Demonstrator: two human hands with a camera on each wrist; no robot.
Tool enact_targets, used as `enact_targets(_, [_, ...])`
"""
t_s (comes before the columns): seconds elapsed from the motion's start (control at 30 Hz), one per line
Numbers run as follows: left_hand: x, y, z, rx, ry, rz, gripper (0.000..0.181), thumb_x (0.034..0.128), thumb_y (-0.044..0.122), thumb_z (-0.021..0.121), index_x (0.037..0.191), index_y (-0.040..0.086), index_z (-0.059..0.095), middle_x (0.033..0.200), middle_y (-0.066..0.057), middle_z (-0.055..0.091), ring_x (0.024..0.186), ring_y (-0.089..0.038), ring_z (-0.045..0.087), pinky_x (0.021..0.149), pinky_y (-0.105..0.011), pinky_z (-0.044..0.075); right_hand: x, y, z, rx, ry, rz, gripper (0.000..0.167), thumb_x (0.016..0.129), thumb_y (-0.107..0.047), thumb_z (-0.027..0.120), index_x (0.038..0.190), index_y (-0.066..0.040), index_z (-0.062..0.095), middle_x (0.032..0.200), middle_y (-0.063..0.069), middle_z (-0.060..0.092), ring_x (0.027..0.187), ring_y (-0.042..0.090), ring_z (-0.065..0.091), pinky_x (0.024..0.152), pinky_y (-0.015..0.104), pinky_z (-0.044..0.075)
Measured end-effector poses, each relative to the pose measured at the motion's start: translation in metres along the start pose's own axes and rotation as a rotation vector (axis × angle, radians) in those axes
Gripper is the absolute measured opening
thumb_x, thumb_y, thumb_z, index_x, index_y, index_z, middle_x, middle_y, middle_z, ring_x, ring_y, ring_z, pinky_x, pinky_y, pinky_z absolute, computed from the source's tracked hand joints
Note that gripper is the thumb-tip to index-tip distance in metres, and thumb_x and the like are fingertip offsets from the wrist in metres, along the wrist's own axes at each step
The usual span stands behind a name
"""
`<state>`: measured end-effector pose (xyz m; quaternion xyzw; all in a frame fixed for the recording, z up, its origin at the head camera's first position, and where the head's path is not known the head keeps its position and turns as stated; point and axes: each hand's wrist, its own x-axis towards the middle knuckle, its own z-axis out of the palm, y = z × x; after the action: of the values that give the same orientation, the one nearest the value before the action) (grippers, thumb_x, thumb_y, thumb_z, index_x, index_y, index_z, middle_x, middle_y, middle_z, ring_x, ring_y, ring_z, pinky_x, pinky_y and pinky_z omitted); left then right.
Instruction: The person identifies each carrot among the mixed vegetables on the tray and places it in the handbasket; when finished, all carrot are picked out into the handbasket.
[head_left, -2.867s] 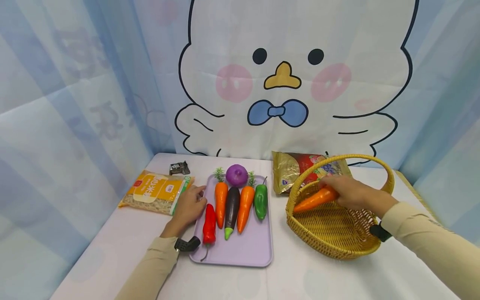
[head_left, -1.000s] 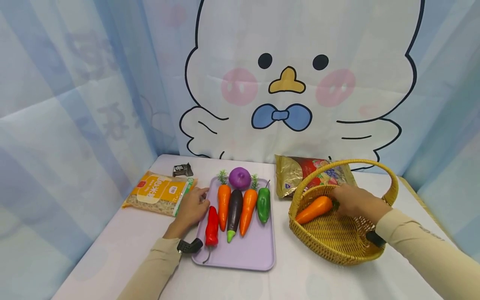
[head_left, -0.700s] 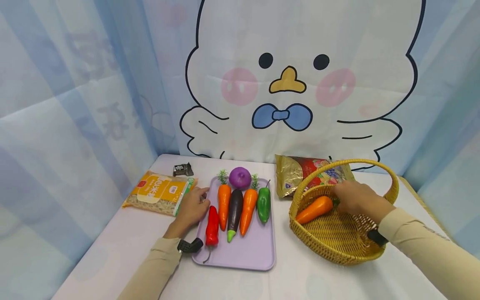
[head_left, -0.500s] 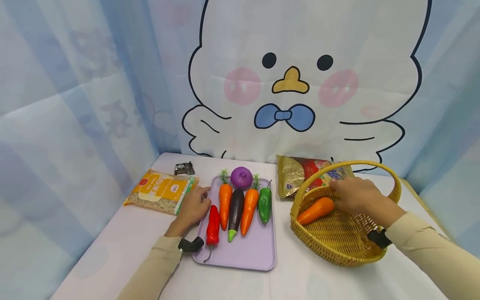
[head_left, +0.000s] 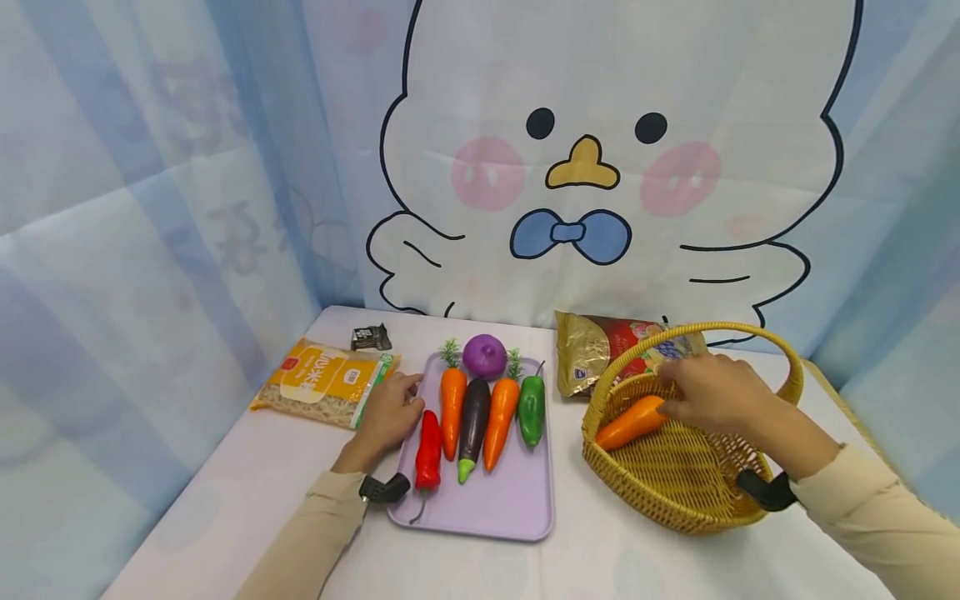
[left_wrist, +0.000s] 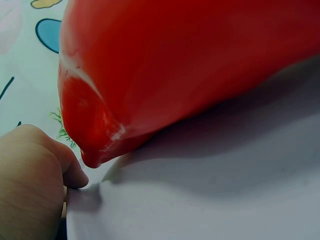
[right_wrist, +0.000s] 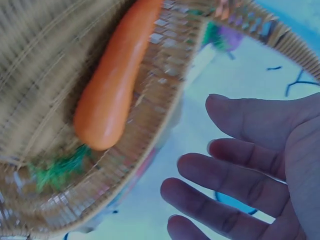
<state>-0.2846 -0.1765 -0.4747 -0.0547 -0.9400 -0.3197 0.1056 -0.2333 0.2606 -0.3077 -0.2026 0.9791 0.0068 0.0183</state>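
In the head view my right hand (head_left: 708, 392) hovers over the wicker basket (head_left: 675, 521), under its handle. Its fingers are spread and hold nothing, as the right wrist view confirms. An orange carrot (head_left: 632, 422) lies inside the basket against the wall; its green leaves (right_wrist: 60, 167) show in the right wrist view. My left hand (head_left: 388, 412) rests at the left rim of the lilac tray (head_left: 487, 517). On the tray lie a red pepper (head_left: 428, 454), two carrots (head_left: 452, 408), an eggplant (head_left: 473, 421), a green pepper (head_left: 532, 410) and a purple onion (head_left: 484, 357).
A yellow food bag (head_left: 322, 383) lies left of the tray, with a small dark packet (head_left: 371, 337) behind it. Behind the basket is a gold and red bag (head_left: 592, 354). Patterned curtains (head_left: 570, 283) stand close behind and on both sides of the table.
My right hand gripped the carrot in the basket, then let it go there. It has since lifted away with spread fingers. The left hand stays by the tray; the view shifted slightly.
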Motion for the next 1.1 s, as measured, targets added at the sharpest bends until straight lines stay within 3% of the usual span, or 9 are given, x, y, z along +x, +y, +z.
enact_targets(0.57, [0.003,-0.002,0.001,0.001,-0.013,-0.013,0.047,0.089,0.014,0.061,0.135,0.005,0.065,0.098,-0.007,0.064,0.084,-0.022,0.055,0.078,-0.036,0.051,-0.016,-0.049,-0.01,0.134,0.131,-0.161,0.02,0.081,-0.029,0.083,0.095,-0.02,0.072,0.07,-0.014,0.056,0.067,0.01,0.048,0.062,0.029,0.043])
enact_targets(0.77, [0.001,-0.002,0.0,-0.001,-0.019,-0.017,0.047,0.0889,0.014,0.061,0.135,0.003,0.064,0.099,-0.008,0.063,0.084,-0.022,0.055,0.079,-0.037,0.051,-0.017,-0.071,-0.013,0.179,0.117,-0.192,0.024,0.084,-0.03,0.082,0.104,-0.019,0.074,0.08,-0.016,0.066,0.074,0.007,0.058,0.07,0.032,0.051])
enact_targets(1.1, [0.0,0.002,0.0,0.003,-0.022,-0.033,0.047,0.0901,0.015,0.061,0.136,0.005,0.064,0.1,-0.008,0.063,0.086,-0.022,0.055,0.081,-0.037,0.052,-0.011,-0.097,-0.009,0.278,0.126,-0.238,0.03,0.086,-0.026,0.081,0.113,-0.016,0.072,0.097,-0.007,0.072,0.091,0.015,0.069,0.083,0.037,0.058])
